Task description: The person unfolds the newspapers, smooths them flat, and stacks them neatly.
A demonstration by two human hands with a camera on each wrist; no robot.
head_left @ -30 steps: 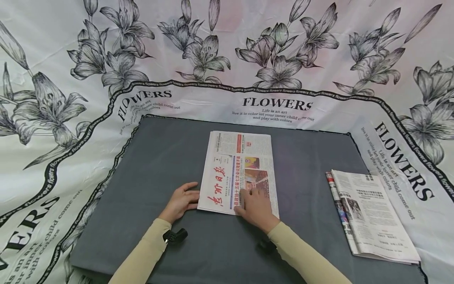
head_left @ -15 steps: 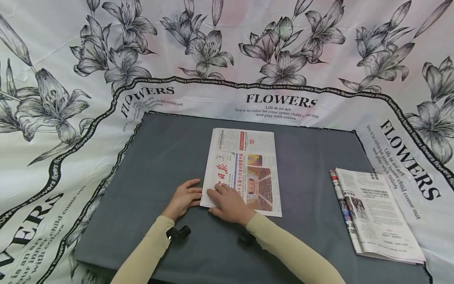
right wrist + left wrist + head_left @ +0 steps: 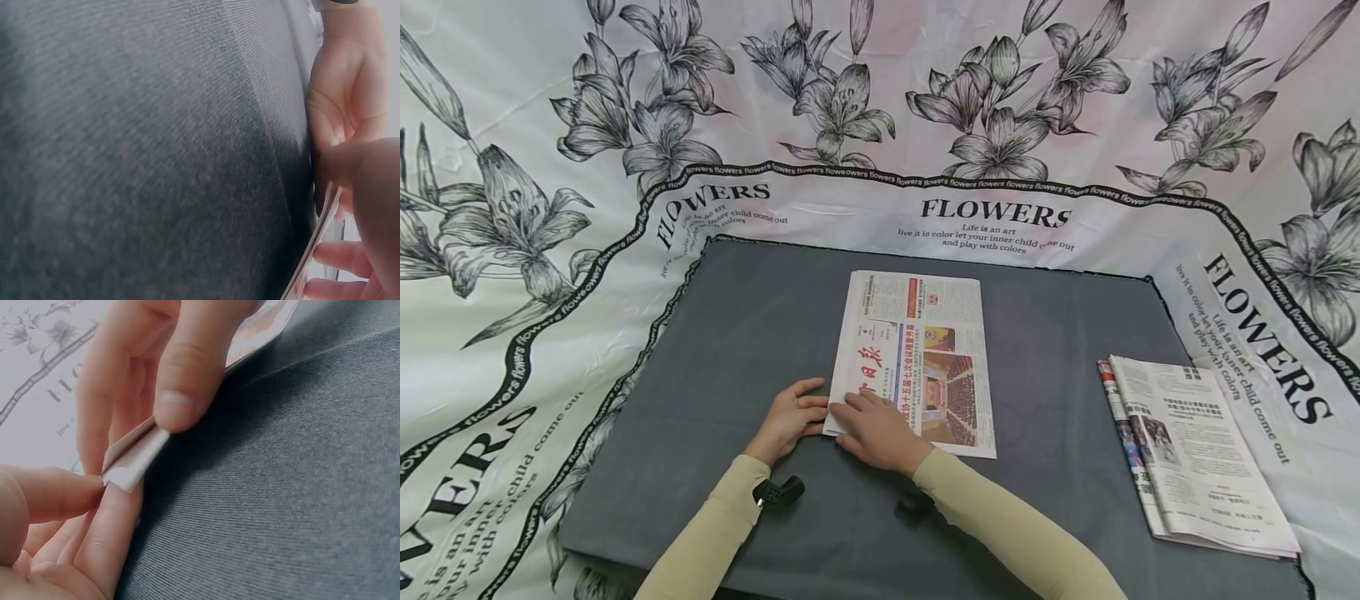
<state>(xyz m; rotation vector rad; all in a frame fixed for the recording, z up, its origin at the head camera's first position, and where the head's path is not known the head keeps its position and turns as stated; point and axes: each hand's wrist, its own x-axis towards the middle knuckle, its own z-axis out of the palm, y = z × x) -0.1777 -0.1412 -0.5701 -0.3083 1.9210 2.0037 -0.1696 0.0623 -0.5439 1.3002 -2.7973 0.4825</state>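
A folded newspaper [image 3: 955,400] with red headlines and colour photos lies on the dark grey table, its masthead turned sideways. At its near left corner my left hand [image 3: 785,422] holds the edge, thumb and fingertips meeting at the paper. My right hand [image 3: 882,435] lies over the same corner and pinches the near edge. In the left wrist view the folded layers of the newspaper [image 3: 134,464] show end-on, lifted a little, between the right thumb and fingers. From the right wrist, the newspaper [image 3: 312,247] appears as a thin edge, with the left hand [image 3: 347,94] beyond.
A second stack of folded newspapers [image 3: 1202,458] lies near the right edge of the grey table [image 3: 1045,333]. White cloth [image 3: 1000,221] printed with flowers and lettering surrounds the table at the back and sides. A black wrist camera [image 3: 781,492] sits on the left wrist.
My right hand has moved left across the newspaper, from its photos to the near left corner beside my left hand. The left hand stays at that corner. The view has shifted slightly.
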